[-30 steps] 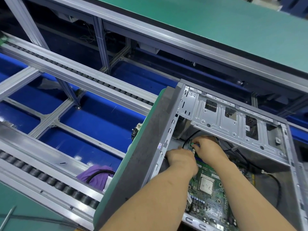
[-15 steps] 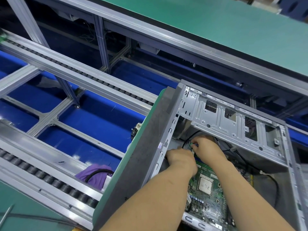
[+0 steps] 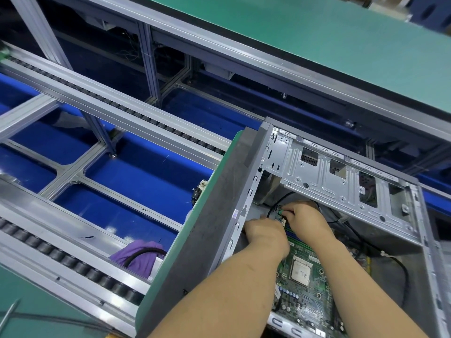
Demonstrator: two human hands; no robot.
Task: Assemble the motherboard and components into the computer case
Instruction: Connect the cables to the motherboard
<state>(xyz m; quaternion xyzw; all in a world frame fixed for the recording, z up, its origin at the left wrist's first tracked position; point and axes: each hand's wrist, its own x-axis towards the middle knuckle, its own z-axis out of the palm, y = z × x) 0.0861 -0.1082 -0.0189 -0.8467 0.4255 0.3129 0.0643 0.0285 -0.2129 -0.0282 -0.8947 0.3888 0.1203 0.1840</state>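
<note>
Lying inside the open computer case [image 3: 324, 176], a green motherboard [image 3: 305, 284] sits under both forearms; right hand [image 3: 308, 222] pinches a small green connector [image 3: 280, 212], left hand [image 3: 266, 234] curled beside it, grip unclear

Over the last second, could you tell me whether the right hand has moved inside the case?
No. The right hand stays at the motherboard's far edge, just below the drive bracket, fingers curled on a small green connector.
</note>
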